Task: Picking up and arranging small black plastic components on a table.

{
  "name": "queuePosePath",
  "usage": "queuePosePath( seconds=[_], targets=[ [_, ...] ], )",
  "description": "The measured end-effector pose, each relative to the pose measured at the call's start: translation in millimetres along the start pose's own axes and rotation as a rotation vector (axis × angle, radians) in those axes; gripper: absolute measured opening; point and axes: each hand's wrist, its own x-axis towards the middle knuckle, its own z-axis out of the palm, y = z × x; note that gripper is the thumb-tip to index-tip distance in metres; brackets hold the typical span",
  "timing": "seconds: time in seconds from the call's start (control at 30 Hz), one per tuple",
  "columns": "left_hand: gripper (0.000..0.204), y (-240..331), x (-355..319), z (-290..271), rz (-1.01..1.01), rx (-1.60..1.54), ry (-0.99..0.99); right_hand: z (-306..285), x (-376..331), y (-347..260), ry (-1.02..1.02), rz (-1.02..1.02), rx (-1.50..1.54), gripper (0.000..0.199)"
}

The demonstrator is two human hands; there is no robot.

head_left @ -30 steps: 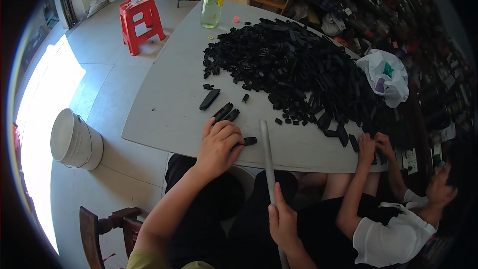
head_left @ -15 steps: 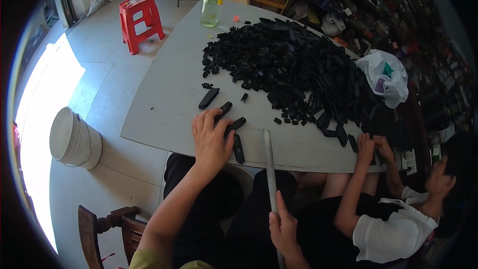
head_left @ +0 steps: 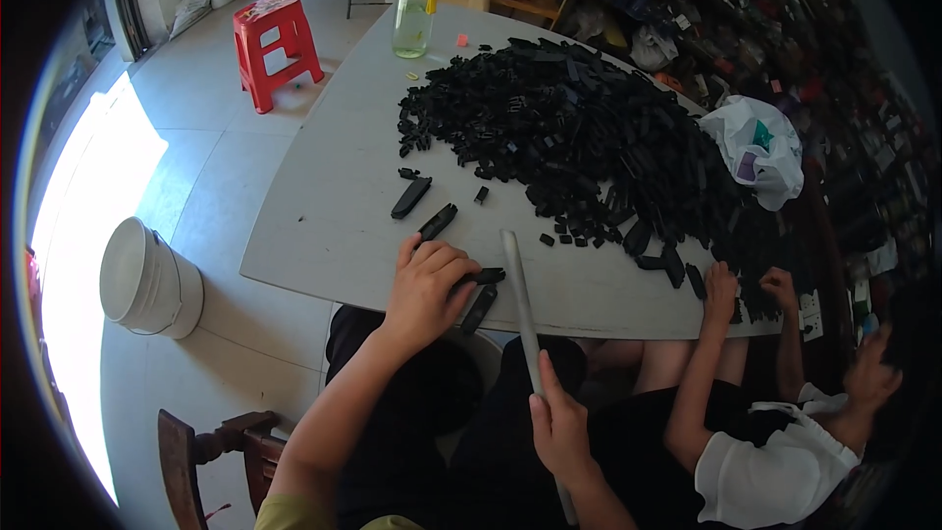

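Right hand: closed around grey bar | Left hand: curled, pinching black part above table | Second part: just beside, near table edge | Black pile: large, apparently mostly unprocessed; finished count indeterminable.

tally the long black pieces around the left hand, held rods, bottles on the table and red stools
Long black pieces visible around the left hand: 4
Grey rod: 1
Green bottle: 1
Red stool: 1
Total: 7
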Motion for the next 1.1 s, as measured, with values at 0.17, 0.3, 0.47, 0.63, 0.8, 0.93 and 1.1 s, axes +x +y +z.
queuePosePath(
  seconds=[0.17,0.3,0.47,0.63,0.8,0.93,1.1],
  targets=[
    [0.022,4,3,1,0.0,-0.027,-0.002,-2,-5,3,0.147,-0.031,0.108,0.06],
    [0.022,1,0,-1,0.007,-0.014,0.015,4,0,-4,0.03,0.015,-0.02,0.063],
    [0.022,-1,0,0,0.003,-0.026,-0.006,6,-3,5,0.014,0.023,0.059,0.062],
    [0.024,1,2,-6,0.088,-0.043,0.095,4,-10,9,0.101,0.1,0.195,0.061],
    [0.033,0,7,9,-0.22,0.039,0.324,4,-15,22,0.112,0.083,0.223,0.059],
    [0.025,0,10,8,-0.133,-0.08,0.117,0,-12,19,0.067,0.092,0.189,0.06],
    [0.019,-2,8,5,-0.072,-0.131,0.066,-12,7,0,0.086,-0.018,0.137,0.06]
  ],
)
